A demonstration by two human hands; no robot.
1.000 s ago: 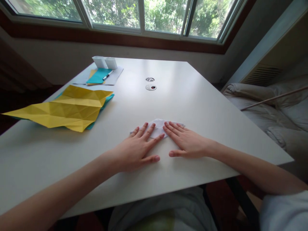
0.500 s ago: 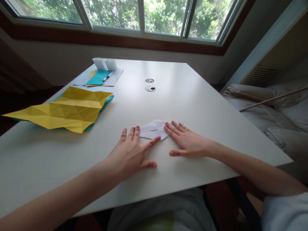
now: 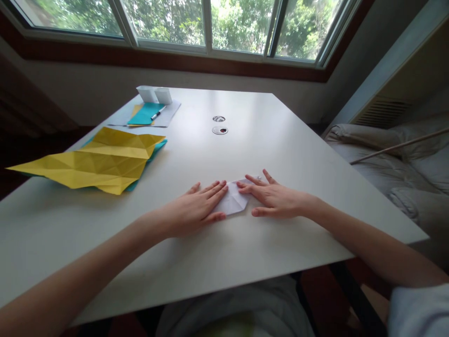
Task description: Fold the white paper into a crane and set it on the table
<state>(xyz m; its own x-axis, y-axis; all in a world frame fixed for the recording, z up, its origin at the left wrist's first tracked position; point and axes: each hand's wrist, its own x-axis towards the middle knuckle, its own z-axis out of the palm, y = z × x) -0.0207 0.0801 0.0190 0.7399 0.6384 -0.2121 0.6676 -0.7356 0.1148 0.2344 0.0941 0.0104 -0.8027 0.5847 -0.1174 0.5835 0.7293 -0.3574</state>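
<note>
A small folded white paper (image 3: 231,202) lies on the white table (image 3: 280,140) in front of me, with crease lines on its upper face. Over its left part rests my left hand (image 3: 196,206), palm down, fingers stretched out flat. My right hand (image 3: 273,194) is spread, its fingertips touching the paper's right and upper edge. Both hands hide parts of the sheet, so its full outline does not show.
On the left lies a creased yellow sheet (image 3: 101,157) over a teal sheet (image 3: 159,145). Farther back are a teal paper (image 3: 147,113), a pen (image 3: 158,112) and two small white box-like objects (image 3: 163,96). Two round fittings (image 3: 220,130) sit mid-table.
The white paper has turned and sits slightly nearer me. My left hand has moved onto it with fingers closer together; my right hand's fingers have spread and shifted a little.
</note>
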